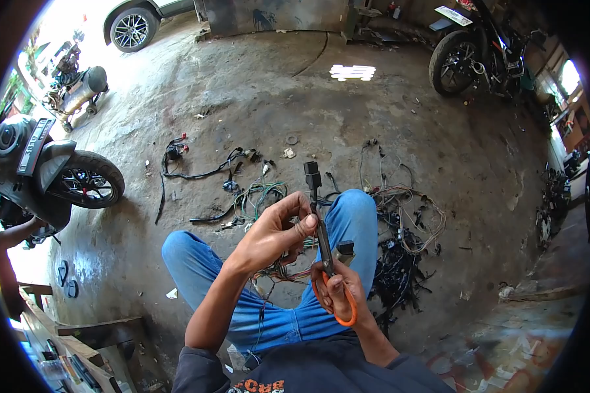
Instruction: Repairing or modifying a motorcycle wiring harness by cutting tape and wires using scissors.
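My left hand [269, 237] pinches a black-sheathed cable between thumb and fingers, above my knees. At the cable's upper end a black block-shaped connector [313, 175] stands up. My right hand [342, 288] is closed round the orange-handled scissors [351, 316], whose dark blades point up along the cable, close to my left thumb. Whether the blades touch the cable I cannot tell. Beside my right hand is another dark connector [345, 248]. Thin wires [288, 278] hang below my left hand over my lap.
Green wires [259, 194], a black harness piece [200, 175] and a dark tangle of wiring [400, 262] lie on the concrete floor. Motorcycles stand at left [88, 180] and far right [453, 63]. Another person's arm [19, 234] shows at the left edge, above sandals [72, 288].
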Motion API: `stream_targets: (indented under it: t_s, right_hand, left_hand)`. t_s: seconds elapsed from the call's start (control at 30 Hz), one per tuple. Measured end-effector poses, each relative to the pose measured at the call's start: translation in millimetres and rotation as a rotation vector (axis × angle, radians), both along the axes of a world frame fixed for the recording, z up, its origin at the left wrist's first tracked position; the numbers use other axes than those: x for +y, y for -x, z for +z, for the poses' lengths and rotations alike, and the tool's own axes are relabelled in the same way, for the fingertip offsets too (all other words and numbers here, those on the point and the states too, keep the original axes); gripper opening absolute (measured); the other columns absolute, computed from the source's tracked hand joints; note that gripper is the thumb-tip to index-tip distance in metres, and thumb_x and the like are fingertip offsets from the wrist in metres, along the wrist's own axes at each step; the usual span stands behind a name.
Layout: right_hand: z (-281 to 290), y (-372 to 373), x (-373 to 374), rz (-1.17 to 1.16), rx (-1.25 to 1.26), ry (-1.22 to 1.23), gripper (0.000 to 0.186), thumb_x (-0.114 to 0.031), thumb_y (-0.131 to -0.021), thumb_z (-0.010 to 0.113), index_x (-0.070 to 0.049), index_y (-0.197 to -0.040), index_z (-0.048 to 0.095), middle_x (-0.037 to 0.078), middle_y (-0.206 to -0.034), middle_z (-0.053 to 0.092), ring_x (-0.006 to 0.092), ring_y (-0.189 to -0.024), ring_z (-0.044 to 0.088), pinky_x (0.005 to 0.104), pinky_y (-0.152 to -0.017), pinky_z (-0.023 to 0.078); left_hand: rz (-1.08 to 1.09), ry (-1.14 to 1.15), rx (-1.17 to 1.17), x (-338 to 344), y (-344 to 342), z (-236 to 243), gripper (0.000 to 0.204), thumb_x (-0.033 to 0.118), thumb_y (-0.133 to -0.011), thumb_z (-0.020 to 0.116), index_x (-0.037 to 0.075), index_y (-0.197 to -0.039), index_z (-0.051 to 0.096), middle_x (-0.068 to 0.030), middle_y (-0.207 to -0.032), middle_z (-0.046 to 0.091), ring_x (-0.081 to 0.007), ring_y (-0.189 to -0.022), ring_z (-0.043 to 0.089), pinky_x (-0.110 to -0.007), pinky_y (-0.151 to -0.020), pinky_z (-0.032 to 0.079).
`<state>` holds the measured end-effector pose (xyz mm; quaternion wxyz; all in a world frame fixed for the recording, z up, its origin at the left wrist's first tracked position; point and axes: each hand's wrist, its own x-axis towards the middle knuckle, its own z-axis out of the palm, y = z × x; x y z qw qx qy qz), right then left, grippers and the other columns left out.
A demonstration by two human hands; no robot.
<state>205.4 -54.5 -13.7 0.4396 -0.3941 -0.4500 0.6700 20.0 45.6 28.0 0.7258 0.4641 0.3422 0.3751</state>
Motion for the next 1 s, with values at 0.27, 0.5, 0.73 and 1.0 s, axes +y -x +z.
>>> stream_targets:
  t_s: [0.27, 0.5, 0.73, 1.0]
  right_hand:
    - [6.6, -4.4, 3.8, 0.042, 0.142, 0.075, 0.071, -0.07, -0.089, 0.057, -0.001, -0.105, 0.061, -0.006, -0.064, 0.047, 0.0003, -0.047, 0.041, 0.0176, -0.042, 0.032]
    - [7.2, -5.7, 1.9, 0.035, 0.153, 0.084, 0.071, -0.07, -0.091, 0.056, 0.001, -0.102, 0.058, -0.007, -0.061, 0.043, -0.0004, -0.046, 0.041, 0.0165, -0.04, 0.033]
    - [7.6, -4.0, 5.2, 0.025, 0.206, 0.15, 0.066, -0.067, -0.094, 0.052, -0.001, -0.099, 0.058, -0.006, -0.059, 0.042, 0.0004, -0.044, 0.04, 0.0173, -0.038, 0.033]
    - [8.7, -3.3, 7.7, 0.039, 0.173, 0.155, 0.068, -0.068, -0.093, 0.052, -0.001, -0.099, 0.059, -0.006, -0.059, 0.042, 0.0017, -0.044, 0.042, 0.018, -0.038, 0.036]
  left_hand:
    - [-0.114, -0.041, 0.087, 2.4, 3.2, 15.1, 0.03, 0.035, -0.1, 0.064, 0.01, -0.101, 0.047, 0.0017, -0.08, 0.057, -0.0011, -0.049, 0.037, -0.02, -0.04, 0.026]
    - [-0.174, -0.068, 0.219, 5.1, 3.5, 17.9, 0.036, 0.04, -0.101, 0.061, 0.007, -0.101, 0.048, -0.0009, -0.082, 0.058, -0.0041, -0.058, 0.045, -0.022, -0.045, 0.034]
    - [-0.192, -0.123, 0.275, 4.7, 3.0, 6.4, 0.038, 0.042, -0.102, 0.06, 0.006, -0.099, 0.048, -0.0017, -0.08, 0.056, -0.0078, -0.074, 0.054, -0.025, -0.053, 0.04]
    - [-0.088, -0.028, 0.154, 0.2, -4.3, 8.7, 0.035, 0.038, -0.104, 0.056, 0.006, -0.118, 0.057, 0.0, -0.08, 0.058, -0.0023, -0.056, 0.046, -0.02, -0.044, 0.034]
